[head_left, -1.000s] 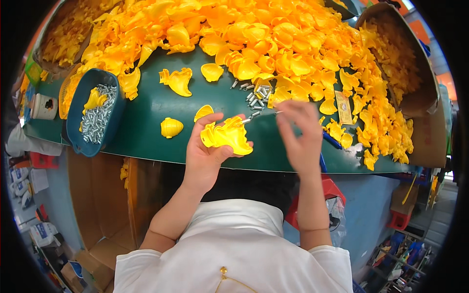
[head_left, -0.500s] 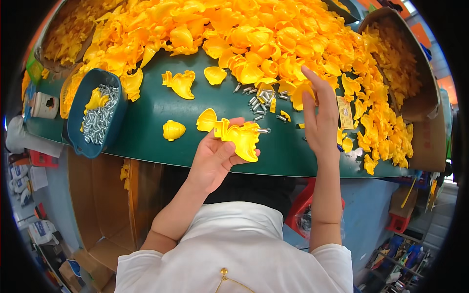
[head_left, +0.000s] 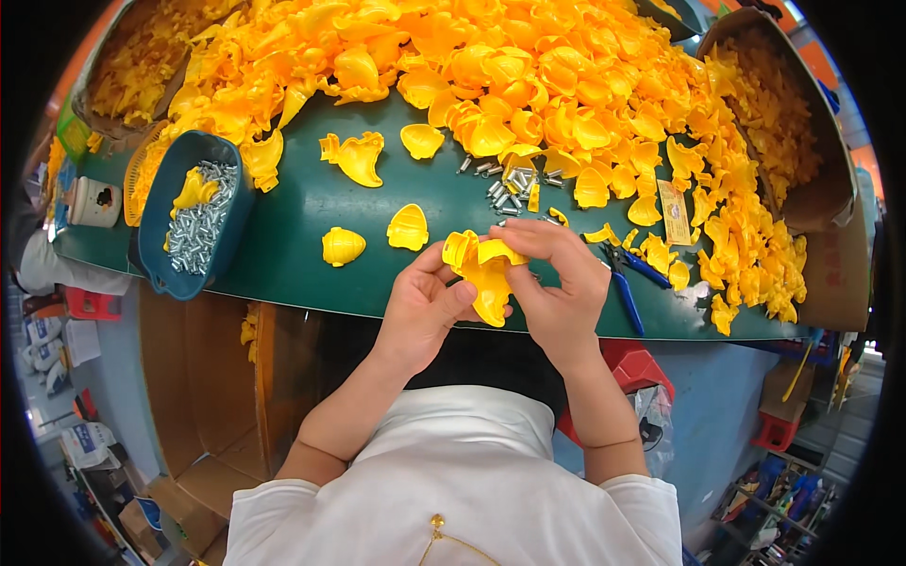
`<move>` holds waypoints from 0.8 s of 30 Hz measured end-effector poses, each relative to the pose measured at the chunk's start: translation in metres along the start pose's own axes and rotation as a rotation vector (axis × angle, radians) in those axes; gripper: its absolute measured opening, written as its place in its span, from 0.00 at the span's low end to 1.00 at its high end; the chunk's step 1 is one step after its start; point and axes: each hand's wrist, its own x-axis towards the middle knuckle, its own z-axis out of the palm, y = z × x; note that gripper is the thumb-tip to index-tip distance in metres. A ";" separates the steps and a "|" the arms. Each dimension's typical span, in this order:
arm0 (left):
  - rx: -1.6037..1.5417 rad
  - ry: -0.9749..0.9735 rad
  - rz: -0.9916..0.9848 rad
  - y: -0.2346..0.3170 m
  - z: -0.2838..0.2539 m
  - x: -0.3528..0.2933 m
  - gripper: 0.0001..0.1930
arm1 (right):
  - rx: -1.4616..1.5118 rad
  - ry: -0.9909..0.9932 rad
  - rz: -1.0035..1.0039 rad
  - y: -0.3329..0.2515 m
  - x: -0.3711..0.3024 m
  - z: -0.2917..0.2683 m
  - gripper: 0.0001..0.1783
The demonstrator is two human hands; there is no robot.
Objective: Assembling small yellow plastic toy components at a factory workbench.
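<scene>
Near the table's front edge, my left hand grips a curved yellow plastic shell piece, thumb on its near side. My right hand meets it from the other side, pinching a smaller yellow plastic piece at the top of the shell; whether the two are joined cannot be made out. The metal pin seen earlier on the shell is hidden. Just beyond my left hand lie a ribbed yellow half-shell and a rounded yellow piece. Small silvery metal cylinders are scattered beyond my right hand.
A large heap of yellow plastic parts covers the far side of the green table. At left stands a teal basin of metal pieces. Blue-handled pliers and a card lie at right. A cardboard box holds more parts.
My right hand has come down from the heap to the shell piece, now pinching a smaller yellow piece against it. The pliers have come into sight.
</scene>
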 end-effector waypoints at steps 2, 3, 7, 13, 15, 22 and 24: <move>0.002 0.002 -0.008 0.000 0.000 0.000 0.23 | 0.000 0.014 0.006 0.001 -0.003 0.003 0.13; -0.007 0.000 0.000 0.000 0.000 0.000 0.23 | 0.037 0.038 0.019 0.001 -0.005 0.006 0.12; 0.137 0.068 0.017 -0.001 -0.002 -0.001 0.27 | 0.051 0.068 0.064 0.001 -0.010 0.012 0.11; 0.150 0.063 -0.005 0.016 -0.006 -0.003 0.21 | 0.095 -0.274 0.055 -0.005 0.006 -0.014 0.15; 0.184 0.072 -0.006 0.017 -0.004 -0.004 0.22 | 0.086 -0.320 0.097 -0.004 0.013 -0.025 0.16; 0.144 0.048 -0.033 0.014 -0.003 0.003 0.23 | 0.190 -0.314 0.225 0.003 0.009 -0.025 0.13; 0.175 0.056 -0.037 0.007 -0.003 0.001 0.25 | 0.192 -0.279 0.231 0.001 0.004 -0.022 0.13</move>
